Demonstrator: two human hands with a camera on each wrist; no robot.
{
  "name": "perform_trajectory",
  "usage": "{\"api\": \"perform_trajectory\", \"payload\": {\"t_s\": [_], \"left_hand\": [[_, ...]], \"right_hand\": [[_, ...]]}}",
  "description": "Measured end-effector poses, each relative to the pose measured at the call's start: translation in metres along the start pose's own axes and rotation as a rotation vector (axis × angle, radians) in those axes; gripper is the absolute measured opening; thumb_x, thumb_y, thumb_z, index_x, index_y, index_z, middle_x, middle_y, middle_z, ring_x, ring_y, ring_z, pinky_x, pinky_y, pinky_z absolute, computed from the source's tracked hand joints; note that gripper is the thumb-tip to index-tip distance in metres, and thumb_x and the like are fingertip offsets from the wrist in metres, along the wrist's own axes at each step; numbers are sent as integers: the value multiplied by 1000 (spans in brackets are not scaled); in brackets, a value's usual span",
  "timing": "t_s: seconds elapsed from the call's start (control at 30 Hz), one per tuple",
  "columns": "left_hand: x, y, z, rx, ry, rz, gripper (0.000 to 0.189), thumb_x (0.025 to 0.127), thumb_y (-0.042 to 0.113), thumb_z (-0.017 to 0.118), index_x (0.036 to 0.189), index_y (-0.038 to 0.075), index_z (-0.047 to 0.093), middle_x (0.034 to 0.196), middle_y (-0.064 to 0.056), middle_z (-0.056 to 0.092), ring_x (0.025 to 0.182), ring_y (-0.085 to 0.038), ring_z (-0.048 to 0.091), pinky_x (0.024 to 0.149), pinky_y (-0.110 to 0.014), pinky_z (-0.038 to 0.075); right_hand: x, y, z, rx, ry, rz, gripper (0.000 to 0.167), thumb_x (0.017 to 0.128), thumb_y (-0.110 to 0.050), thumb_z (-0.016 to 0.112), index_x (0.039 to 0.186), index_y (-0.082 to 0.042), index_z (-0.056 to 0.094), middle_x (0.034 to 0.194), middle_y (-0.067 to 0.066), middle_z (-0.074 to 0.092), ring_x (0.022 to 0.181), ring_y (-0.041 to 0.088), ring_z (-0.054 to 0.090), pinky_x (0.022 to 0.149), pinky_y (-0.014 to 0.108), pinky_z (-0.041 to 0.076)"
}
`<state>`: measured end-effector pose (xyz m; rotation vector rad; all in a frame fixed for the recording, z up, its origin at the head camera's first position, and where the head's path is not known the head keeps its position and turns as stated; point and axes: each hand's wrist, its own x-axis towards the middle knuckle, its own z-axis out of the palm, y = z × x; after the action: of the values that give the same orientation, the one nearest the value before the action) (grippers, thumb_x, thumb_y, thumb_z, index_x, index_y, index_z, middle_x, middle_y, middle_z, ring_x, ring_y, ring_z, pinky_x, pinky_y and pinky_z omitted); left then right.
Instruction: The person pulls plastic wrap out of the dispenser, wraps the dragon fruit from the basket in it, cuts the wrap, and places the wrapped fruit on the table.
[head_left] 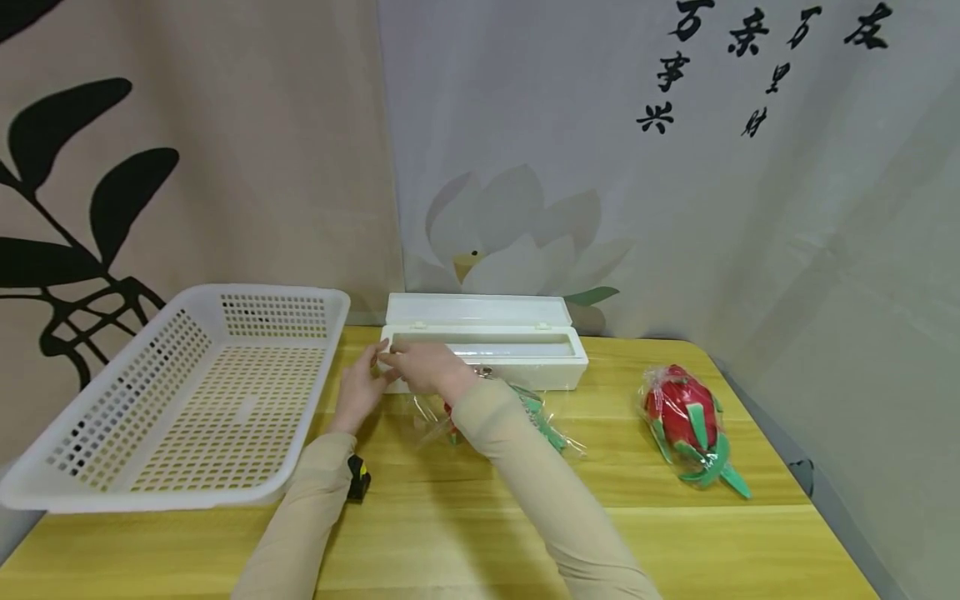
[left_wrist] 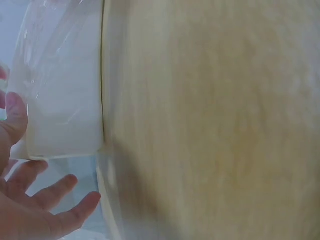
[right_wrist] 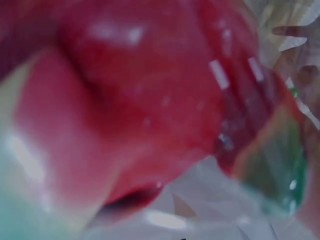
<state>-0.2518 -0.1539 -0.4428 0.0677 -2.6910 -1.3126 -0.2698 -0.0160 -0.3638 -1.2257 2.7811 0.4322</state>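
Observation:
A long white box [head_left: 491, 375] stands at the back of the table with its lid [head_left: 476, 310] raised and its inside visible. Both hands meet at its left end. My left hand [head_left: 360, 390] has its fingers spread beside the end of the box, thumb close to the corner, as the left wrist view shows. Across that corner reaches my right hand [head_left: 427, 367], its fingertips near the left ones; I cannot tell whether they pinch anything. Under the right forearm lies a red and green artificial dragon fruit [right_wrist: 150, 90] in clear plastic wrap, partly hidden in the head view.
On the left stands a large white perforated plastic basket [head_left: 341, 333]. Another wrapped artificial dragon fruit [head_left: 686, 421] lies to the right on the wooden table [head_left: 420, 542]. A small black and yellow object [head_left: 358, 479] sits by the left forearm. A printed curtain hangs behind the box.

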Motion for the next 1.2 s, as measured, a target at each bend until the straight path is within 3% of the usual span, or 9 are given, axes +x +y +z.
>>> {"api": "perform_trajectory", "payload": {"t_s": [0.17,0.37,0.53,0.6,0.67,0.77,0.9,1.2], "left_hand": [[0,1,1,18,5,-3,60,91,32,63,144,14,39,144,-24,43,131,-41,43,102,-57,42],[-2,2,2,49,45,9,57,91,25,64,141,12,43,137,-28,48,115,-45,55,93,-55,46],[-2,2,1,69,36,1,58,91,28,64,142,13,42,139,-27,48,125,-43,49,98,-56,44],[-1,3,0,78,31,7,58,91,30,64,142,12,42,138,-28,48,109,-42,59,95,-55,45],[-1,4,0,85,29,9,59,91,31,64,142,12,42,138,-29,48,79,-35,63,85,-50,49],[-2,4,0,88,23,6,58,91,31,63,142,13,42,137,-30,48,46,-17,38,62,-38,45],[-3,4,-1,71,21,-3,58,91,29,64,142,14,42,138,-29,47,41,-9,25,46,-28,31],[-2,3,2,67,23,-5,58,91,29,65,143,16,42,139,-28,47,42,-9,23,47,-28,30]], "right_hand": [[-2,0,-4,-39,21,9,51,94,-16,58,142,-28,45,146,-3,46,124,13,53,96,29,51],[-3,-4,-7,-78,5,13,54,94,-20,59,144,-30,41,145,-3,45,125,12,52,96,30,51],[-3,-4,-7,-67,-21,45,58,93,-16,58,144,-34,39,149,-5,41,126,13,52,94,31,52],[-3,-3,-8,-61,-28,54,57,93,-16,57,144,-34,39,150,-5,40,126,14,52,93,31,53],[-3,-3,-8,-63,-29,58,56,93,-17,57,144,-35,39,151,-6,39,127,13,51,92,31,54],[-4,-2,-7,-68,-31,59,57,93,-18,58,144,-35,39,148,-7,42,124,12,53,89,30,54],[-6,-2,-7,-63,-24,57,57,92,-18,60,144,-34,40,143,-8,47,121,12,55,89,30,54],[-8,1,-7,-65,-41,65,57,93,-20,59,144,-34,38,144,-9,46,124,12,54,90,31,54]]}}
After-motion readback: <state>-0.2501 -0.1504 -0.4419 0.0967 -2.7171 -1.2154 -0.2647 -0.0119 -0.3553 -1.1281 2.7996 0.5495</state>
